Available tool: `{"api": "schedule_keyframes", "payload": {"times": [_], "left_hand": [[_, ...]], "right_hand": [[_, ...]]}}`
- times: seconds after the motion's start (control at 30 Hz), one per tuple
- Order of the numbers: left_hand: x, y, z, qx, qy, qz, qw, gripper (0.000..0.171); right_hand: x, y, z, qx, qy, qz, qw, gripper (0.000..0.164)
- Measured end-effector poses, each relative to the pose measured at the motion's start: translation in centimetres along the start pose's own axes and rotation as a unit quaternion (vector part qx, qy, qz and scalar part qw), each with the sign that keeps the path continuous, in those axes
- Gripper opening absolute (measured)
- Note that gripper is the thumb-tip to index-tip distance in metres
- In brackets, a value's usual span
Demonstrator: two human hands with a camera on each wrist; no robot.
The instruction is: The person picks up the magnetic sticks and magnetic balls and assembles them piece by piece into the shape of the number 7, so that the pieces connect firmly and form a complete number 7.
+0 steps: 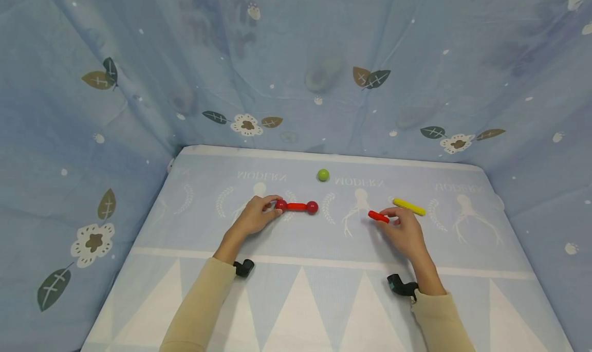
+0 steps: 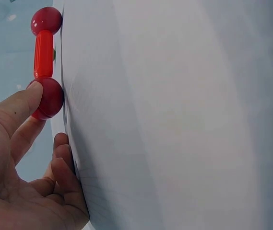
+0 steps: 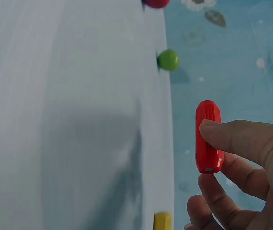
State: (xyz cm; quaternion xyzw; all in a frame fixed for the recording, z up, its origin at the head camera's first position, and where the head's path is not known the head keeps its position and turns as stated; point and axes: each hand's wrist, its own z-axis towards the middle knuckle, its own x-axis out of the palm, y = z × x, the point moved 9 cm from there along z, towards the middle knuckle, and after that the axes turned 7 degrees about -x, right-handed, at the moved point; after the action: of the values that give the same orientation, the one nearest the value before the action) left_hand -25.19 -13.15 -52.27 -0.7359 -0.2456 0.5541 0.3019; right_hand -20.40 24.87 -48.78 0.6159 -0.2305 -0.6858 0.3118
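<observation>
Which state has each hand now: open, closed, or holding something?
Left hand: closed, pinching a dark red ball joined to a red rod.
Right hand: closed, pinching a separate red stick.

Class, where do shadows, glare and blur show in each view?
Head: soft shadows near the left hand and right hand on the printed cloth; left wrist: small bright glints on the upper red ball, cloth pattern blurred; right wrist: a dark shadow across the hazy cloth, the red rod looking crisper.
</observation>
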Motion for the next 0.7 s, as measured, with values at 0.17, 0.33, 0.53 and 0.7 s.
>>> {"api": "schedule_keyframes", "payload": {"times": [0.17,0.33,0.53,0.7], "left_hand": [[0.0,0.1,0.0,-0.004,0.000,0.000,1.0000,0.040],[0.0,0.1,0.0,-0.008,0.000,0.001,1.0000,0.041],[0.0,0.1,0.0,-0.008,0.001,0.002,1.0000,0.041],[0.0,0.0,0.0,-0.004,-0.001,0.003,1.0000,0.040]], "right_hand": [[1.4,1.8,0.0,-0.007,0.014,0.012,1.000,0.022],[2.9,3.1,0.1,-0.032,0.018,0.019,0.999,0.022],[5.2,4.7,0.3,-0.058,0.030,0.036,0.997,0.021],[7.0,6.5,0.4,-0.090,0.044,0.059,0.993,0.020]]}}
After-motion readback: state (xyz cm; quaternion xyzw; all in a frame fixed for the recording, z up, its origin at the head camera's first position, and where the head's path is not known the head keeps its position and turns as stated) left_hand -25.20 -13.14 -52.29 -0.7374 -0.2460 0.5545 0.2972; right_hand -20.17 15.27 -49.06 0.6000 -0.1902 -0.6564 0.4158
